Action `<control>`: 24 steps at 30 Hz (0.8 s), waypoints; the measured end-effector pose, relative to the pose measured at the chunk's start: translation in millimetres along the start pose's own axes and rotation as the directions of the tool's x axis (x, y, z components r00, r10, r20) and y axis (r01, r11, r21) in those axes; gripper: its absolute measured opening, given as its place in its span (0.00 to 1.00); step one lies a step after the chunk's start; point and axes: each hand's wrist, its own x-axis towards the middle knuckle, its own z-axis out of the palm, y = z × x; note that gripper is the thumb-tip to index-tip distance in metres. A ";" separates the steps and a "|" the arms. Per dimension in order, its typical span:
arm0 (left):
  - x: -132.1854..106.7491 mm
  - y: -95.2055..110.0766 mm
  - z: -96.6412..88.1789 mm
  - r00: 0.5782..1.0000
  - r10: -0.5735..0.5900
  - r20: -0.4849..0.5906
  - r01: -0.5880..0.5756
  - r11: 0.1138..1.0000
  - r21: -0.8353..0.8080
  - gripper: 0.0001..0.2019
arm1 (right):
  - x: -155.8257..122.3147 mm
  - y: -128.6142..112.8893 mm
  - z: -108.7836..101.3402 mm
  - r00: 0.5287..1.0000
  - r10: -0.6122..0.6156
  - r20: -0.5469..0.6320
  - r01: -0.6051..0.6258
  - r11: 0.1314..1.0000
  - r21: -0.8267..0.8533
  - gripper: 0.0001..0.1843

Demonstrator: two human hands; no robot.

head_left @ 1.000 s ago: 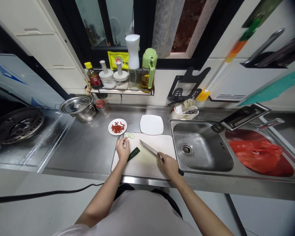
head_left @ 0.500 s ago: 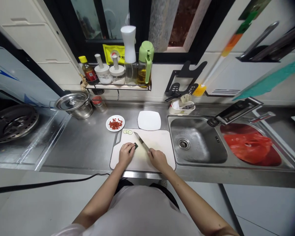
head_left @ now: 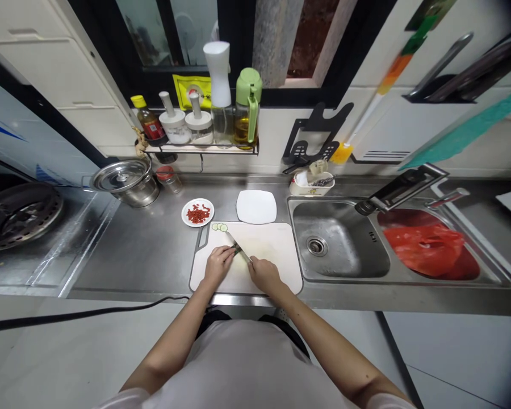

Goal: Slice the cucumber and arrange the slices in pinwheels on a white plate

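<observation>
On the white cutting board (head_left: 276, 272), my left hand (head_left: 218, 265) is closed round a short dark-green piece of cucumber (head_left: 237, 248), most of it hidden under the fingers. My right hand (head_left: 264, 275) grips the handle of a kitchen knife (head_left: 237, 244), whose blade slants up and left against the cucumber's exposed end. Several pale cucumber slices (head_left: 220, 227) overlap at the board's upper left corner, close to the knife's tip. Behind the board lie a white plate (head_left: 256, 207) and a small white dish (head_left: 184, 213) of chopped red pieces.
To the right is a steel double sink (head_left: 340, 241); a red plastic bag (head_left: 426, 247) lies in its far basin. A lidded steel pot (head_left: 138, 190) stands at the back left beside a red-lidded jar (head_left: 169, 179). Bottles and seasoning jars fill a wall rack (head_left: 234, 149).
My right hand has brought the knife left, from beside the cucumber onto its end. My left hand stays on the cucumber. The whole view has shifted slightly.
</observation>
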 end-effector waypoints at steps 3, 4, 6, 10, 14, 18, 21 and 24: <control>0.2 0.4 -0.2 1.000 0.009 -0.013 -0.009 1.000 0.000 0.12 | 0.5 -1.4 0.6 1.000 0.009 0.007 -0.009 1.000 0.004 0.17; 0.2 0.6 -0.2 1.000 0.013 -0.017 -0.013 1.000 0.000 0.12 | 0.6 -1.6 0.6 1.000 0.012 0.011 -0.012 1.000 0.006 0.17; 0.0 0.6 0.0 0.999 0.021 -0.024 -0.021 1.000 0.002 0.12 | 0.7 -1.6 0.5 1.000 0.009 0.015 -0.010 1.000 0.009 0.17; -0.2 -0.4 0.9 1.000 0.017 -0.015 -0.017 1.000 0.005 0.13 | 1.5 -1.1 1.0 1.000 -0.006 0.011 0.005 1.000 0.008 0.17; 0.1 -1.5 1.3 1.000 0.015 -0.004 -0.015 1.000 -0.004 0.13 | 2.7 -1.3 1.8 1.000 -0.012 0.011 0.012 1.000 0.002 0.15; 0.8 -1.4 1.1 1.000 0.030 -0.010 -0.030 0.999 -0.011 0.12 | 2.0 -1.1 2.8 1.000 -0.019 0.017 0.019 1.000 -0.003 0.16; 1.0 -1.4 1.3 0.999 0.034 -0.010 -0.034 0.999 -0.011 0.12 | -0.3 0.3 3.6 1.000 -0.022 0.010 0.022 1.000 0.000 0.16; 0.6 -2.4 2.3 0.999 0.039 -0.009 -0.039 0.999 -0.012 0.12 | -3.6 2.2 3.8 1.000 -0.015 0.019 0.015 1.000 0.002 0.16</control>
